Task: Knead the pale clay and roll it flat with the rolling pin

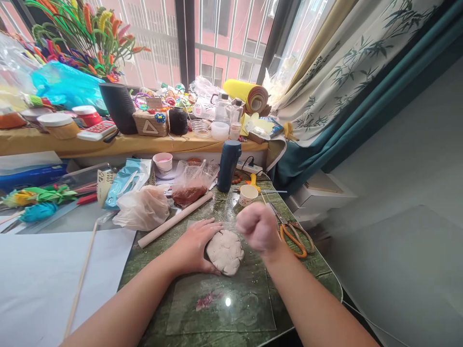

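A flattened round lump of whitish clay [224,252], cracked along its edge, lies on a clear sheet [224,318] over the green tabletop. Against its left side rests my left hand [193,246], fingers stretched along the far edge and thumb at the near edge. My right hand [259,227] is clenched in a fist above and to the right of the clay, apart from it and slightly blurred; I see nothing in it. Beyond my left hand a pale rolling pin [176,219] lies at a slant.
Scissors with orange handles [293,239] lie right of my fist. A paper cup [248,194] and a dark blue bottle [228,166] stand behind it. Plastic bags of pale material [143,207] and brown material [190,193] sit at the back left. White paper [43,284] covers the left side.
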A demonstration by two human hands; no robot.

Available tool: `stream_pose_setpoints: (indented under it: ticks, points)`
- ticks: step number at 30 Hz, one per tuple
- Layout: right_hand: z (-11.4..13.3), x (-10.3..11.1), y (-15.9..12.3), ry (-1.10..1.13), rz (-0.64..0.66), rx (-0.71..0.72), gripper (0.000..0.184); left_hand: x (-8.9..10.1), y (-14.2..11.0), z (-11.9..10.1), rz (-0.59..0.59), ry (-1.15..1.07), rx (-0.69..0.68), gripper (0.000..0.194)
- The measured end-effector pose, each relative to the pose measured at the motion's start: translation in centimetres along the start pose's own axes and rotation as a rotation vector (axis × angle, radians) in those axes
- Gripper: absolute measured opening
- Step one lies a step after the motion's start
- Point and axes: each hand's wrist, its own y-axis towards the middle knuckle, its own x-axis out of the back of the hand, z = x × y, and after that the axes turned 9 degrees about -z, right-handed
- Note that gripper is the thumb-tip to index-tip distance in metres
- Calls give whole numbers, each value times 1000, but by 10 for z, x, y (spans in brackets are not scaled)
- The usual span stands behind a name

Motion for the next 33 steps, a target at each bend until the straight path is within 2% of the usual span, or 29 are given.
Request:
stream_pose_setpoints:
  ticks: [2,5,10,12,14,16,20,22,28,31,33]
  points:
    - [-16,6,0,-35,-10,-51,49,0,0,0,-7,-1,-2,104]
    - [-37,12,4,-85,-51,-56,46,1,0,-1,-11,4,1,105]
    - [-37,23,6,-261,-201,63,37,2,-2,-4,17,16,-31,108]
    - [-38,27,-4,-368,-279,120,27,1,-3,-4,2,6,-22,104]
    - [-42,30,-18,-470,-305,157,26,-1,-3,-4,-22,-8,-6,102]
    - [-47,31,-33,-651,-198,220,44,-2,-4,-4,-40,-23,-4,102]
    - [-50,31,-47,-1103,164,342,101,-1,-6,-7,-81,-62,-29,97]
    - [-49,32,-48,-1168,244,357,112,-1,-7,-9,-99,-92,-30,95]
    - [-49,41,-52,-1105,311,410,120,-5,-10,-12,-114,-214,-62,100]
    - [-53,46,-50,-894,195,342,131,-9,-10,-14,-167,-255,-107,93]
    - [-54,50,-43,-665,87,248,124,-10,-10,-16,-212,-260,-155,83]
